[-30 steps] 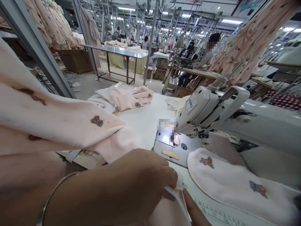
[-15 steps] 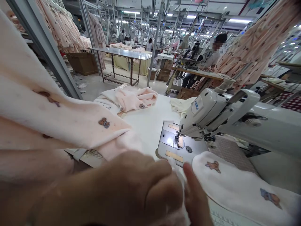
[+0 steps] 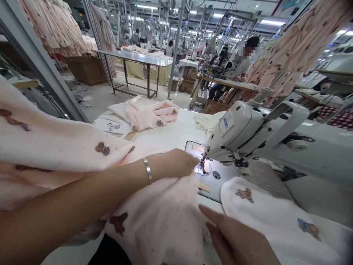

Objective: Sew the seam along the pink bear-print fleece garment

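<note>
My left hand point(image 3: 182, 163), a silver bangle on its wrist, is closed on the edge of a pale pink fleece piece point(image 3: 165, 213) printed with brown bears. Its fingertips are right beside the presser foot point(image 3: 203, 165) of the white sewing machine point(image 3: 234, 129). The fleece drapes down from that hand to the table's front edge. Lower right, my right hand point(image 3: 237, 235) has its index finger and thumb stretched out and apart, close to the fleece's right edge. Whether they touch it I cannot tell. A white bear-print piece point(image 3: 256, 206) lies right of the needle plate point(image 3: 217, 184).
Folded pink fleece point(image 3: 151, 114) rests on the far left of the white tabletop point(image 3: 182, 132), with cream cloth point(image 3: 209, 121) behind the machine. A metal post point(image 3: 49, 66) rises at left. Beyond are a steel table point(image 3: 138, 57), a cardboard box point(image 3: 85, 70), hanging garments point(image 3: 298, 44) and a seated person point(image 3: 242, 59).
My left hand has moved forward from the near foreground to the presser foot, taking the fleece edge along. The fleece now spreads below that arm. My right hand has shifted slightly, its index finger now pointing left.
</note>
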Available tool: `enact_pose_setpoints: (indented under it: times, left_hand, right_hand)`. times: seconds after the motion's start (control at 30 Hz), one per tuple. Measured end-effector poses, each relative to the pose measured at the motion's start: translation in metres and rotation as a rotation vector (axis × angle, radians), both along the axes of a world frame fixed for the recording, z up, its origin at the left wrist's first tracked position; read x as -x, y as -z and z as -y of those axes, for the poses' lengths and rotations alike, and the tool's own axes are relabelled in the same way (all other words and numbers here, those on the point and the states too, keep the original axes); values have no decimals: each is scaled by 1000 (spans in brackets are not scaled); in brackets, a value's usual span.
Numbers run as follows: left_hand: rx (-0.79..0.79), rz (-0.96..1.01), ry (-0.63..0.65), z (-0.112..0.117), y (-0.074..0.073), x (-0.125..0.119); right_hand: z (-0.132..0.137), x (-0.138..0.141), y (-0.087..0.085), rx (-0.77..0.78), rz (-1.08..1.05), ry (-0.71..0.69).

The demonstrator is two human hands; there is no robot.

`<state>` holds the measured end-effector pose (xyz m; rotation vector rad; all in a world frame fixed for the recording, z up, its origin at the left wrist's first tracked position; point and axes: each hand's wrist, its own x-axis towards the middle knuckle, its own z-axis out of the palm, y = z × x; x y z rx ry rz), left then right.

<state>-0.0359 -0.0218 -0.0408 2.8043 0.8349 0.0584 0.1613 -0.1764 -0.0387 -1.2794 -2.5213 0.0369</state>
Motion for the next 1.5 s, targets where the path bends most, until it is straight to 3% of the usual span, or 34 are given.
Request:
enact_pose_setpoints:
  times: [0.1,0.17,0.27,0.37,0.5,0.6,0.67,0.8,0.9,1.0,1.07,1.2,1.27,1.43,1.5]
  left_hand:
    - [21,-2,-36,-4,2,2]
    - [5,2,-90,-8,2,0]
    - [-187,79,-187,-4,-5,-4]
    - [-329,232,-230,24,-11,-5]
    - [-234,131,-196,77,3,0]
    - [-159,108,-223,98,12,3]
    - [-96,119,-200,100,12,4]
    - [-52,140,-184,88,9,6]
    - [-65,136,-157,73,14,7]
    - [-71,174,-128,56,19,4]
    - [-59,174,-117,45,19,1]
    - [-25,168,-93,29,19,-5]
    - [-4,160,-87,27,18,-7]
    - [-135,116,-55,43,3,-13]
    - [-159,97,-17,53,-3,-17]
  right_hand:
    - [-34,4,12,-120,51,-2]
    - [-47,8,18,-80,59,-30]
    - [-50,10,19,6,67,-61]
    - [-48,4,13,57,99,-97]
    - [-61,-13,6,200,118,-127]
    - [-84,-22,7,107,128,-44]
    - [-98,-22,9,142,208,20]
    - [-109,-20,10,385,362,175]
    - [-105,-29,12,402,444,316]
    - [-103,-43,18,322,515,417]
    - [-104,-51,25,185,508,426]
    - [-110,-61,38,-207,375,294]
    - [-112,-63,42,-324,351,232]
    - [-106,-62,37,-423,241,163]
    - [-96,-56,30,-353,140,-21]
